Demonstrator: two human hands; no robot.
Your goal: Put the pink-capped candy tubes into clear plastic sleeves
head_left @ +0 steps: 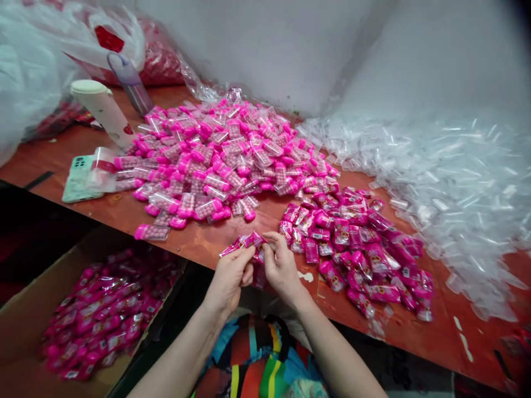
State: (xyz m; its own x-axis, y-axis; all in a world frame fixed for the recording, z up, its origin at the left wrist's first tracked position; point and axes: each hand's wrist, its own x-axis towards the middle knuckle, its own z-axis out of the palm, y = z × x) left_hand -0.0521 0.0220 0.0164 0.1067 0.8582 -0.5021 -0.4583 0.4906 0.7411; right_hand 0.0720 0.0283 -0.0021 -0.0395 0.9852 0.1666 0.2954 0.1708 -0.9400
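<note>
Between my two hands, at the table's front edge, is a shiny pink candy wrapper (254, 240). My left hand (232, 271) pinches its near side with thumb and fingers. At its right end the fingers of my right hand (282, 265) are closed on it too. Whether a candy container sits inside the wrapper I cannot tell. Beyond my hands lies a large pile of clear candy containers (219, 179) with pink caps and small pink balls inside. To the right of my right hand is a heap of pink wrapped packets (344, 226).
A cardboard box (25, 326) of pink packets stands below the table (199, 237) at left. Clear plastic pieces (415, 166) cover the right side. A phone (81, 179), a white tumbler (99, 108), a purple bottle (130, 83) and plastic bags (37, 61) occupy the left.
</note>
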